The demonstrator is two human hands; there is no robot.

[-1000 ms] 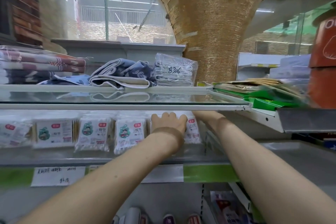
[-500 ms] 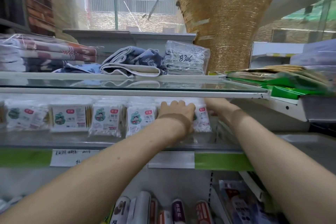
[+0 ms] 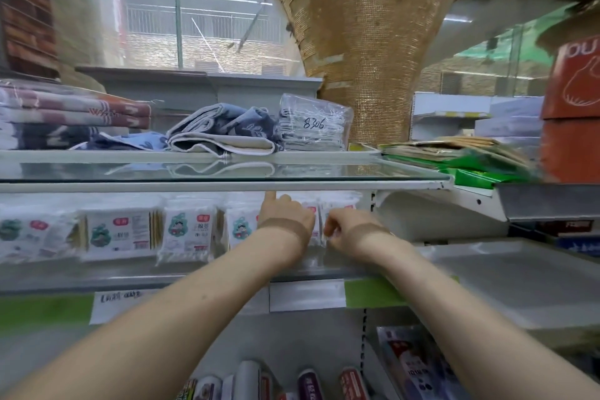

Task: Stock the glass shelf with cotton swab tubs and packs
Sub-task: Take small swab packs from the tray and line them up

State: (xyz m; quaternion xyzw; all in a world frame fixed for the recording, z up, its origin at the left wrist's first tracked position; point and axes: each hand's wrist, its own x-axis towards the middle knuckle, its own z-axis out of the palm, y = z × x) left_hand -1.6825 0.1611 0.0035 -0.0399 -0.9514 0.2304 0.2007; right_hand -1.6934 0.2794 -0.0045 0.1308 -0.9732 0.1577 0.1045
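Our right hand [image 3: 345, 232] has drawn back from behind the end pack [image 3: 317, 224] to its right edge, where the curled fingers now pinch it. Our left hand [image 3: 285, 216] lies against the pack's face with the index finger lifted straight up toward the upper glass [image 3: 227, 172] and the other fingers bent; we cannot tell whether it grips. The pack stands upright between our hands, at the right end of the row [image 3: 188, 232] on the shelf [image 3: 130, 273].

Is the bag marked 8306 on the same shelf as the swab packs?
No, the 8306 bag lies on the upper glass shelf, the swab packs below it.
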